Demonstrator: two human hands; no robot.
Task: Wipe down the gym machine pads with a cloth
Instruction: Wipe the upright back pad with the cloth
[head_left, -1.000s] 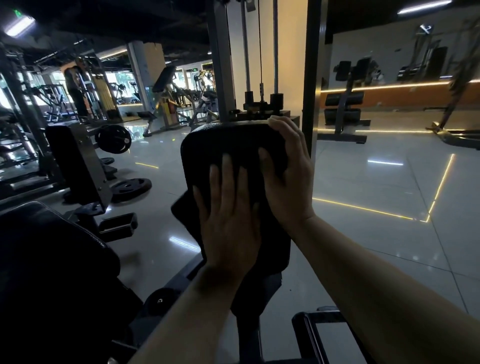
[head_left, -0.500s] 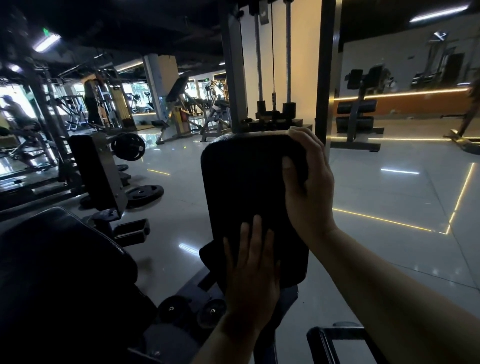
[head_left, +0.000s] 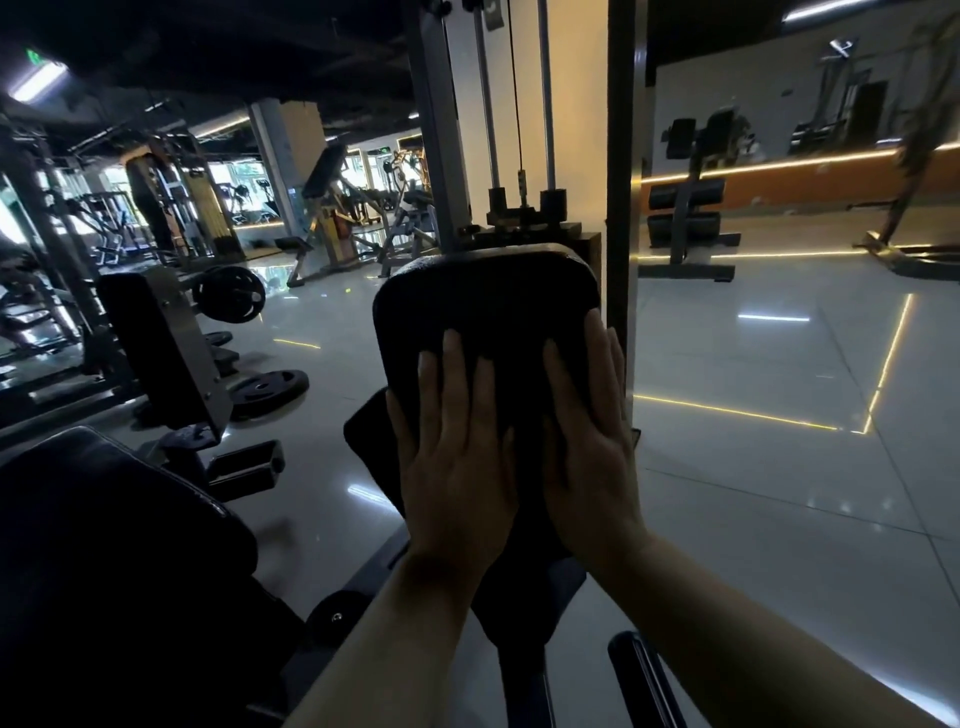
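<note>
An upright black machine pad (head_left: 488, 301) stands in front of me in the head view. My left hand (head_left: 457, 457) lies flat with straight fingers on its lower middle and presses a dark cloth (head_left: 366, 441) against it. A fold of the cloth sticks out to the left of the hand. Flat against the pad's right side, my right hand (head_left: 592, 441) has its fingers pointing up. The pad's lower part is hidden behind both hands.
A large black seat pad (head_left: 104, 545) fills the lower left. The weight stack's steel post (head_left: 621, 208) rises just right of the pad. Another padded machine (head_left: 156, 343) and weight plates (head_left: 267, 387) stand on the left. Shiny tiled floor (head_left: 753, 467) spreads to the right.
My left hand slid down the pad with the cloth, then back up. My right hand left the pad's top right corner and came down flat on its right side.
</note>
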